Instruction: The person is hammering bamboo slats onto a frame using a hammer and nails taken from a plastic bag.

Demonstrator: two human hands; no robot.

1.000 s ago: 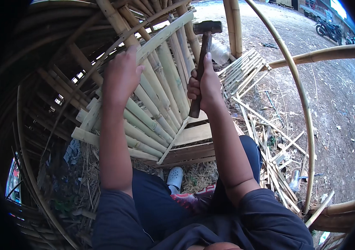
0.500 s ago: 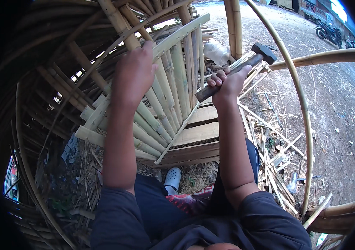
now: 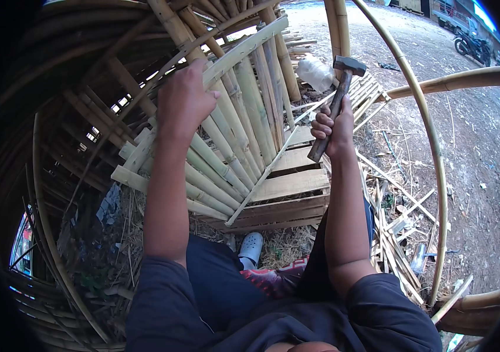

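My right hand is wrapped round the wooden handle of a hammer. Its dark metal head points up and away from me, above the right side of the slatted wooden crate. My left hand is closed at the split-bamboo top rail of a slatted bamboo panel. The back of that hand hides most of its fingers, so what they grip cannot be made out. Upright bamboo slats fan down from the rail to a thin bamboo strip beside the crate.
Curved bamboo poles arch round me on the right. Split bamboo offcuts litter the ground by my right leg. A clear plastic container lies behind the panel. Farther off, a motorcycle is parked.
The hammer has swung from a rightward slant to nearly upright, its head moving left. My right hand has shifted slightly right. My left hand stays at the rail; the whole view has shifted a little.
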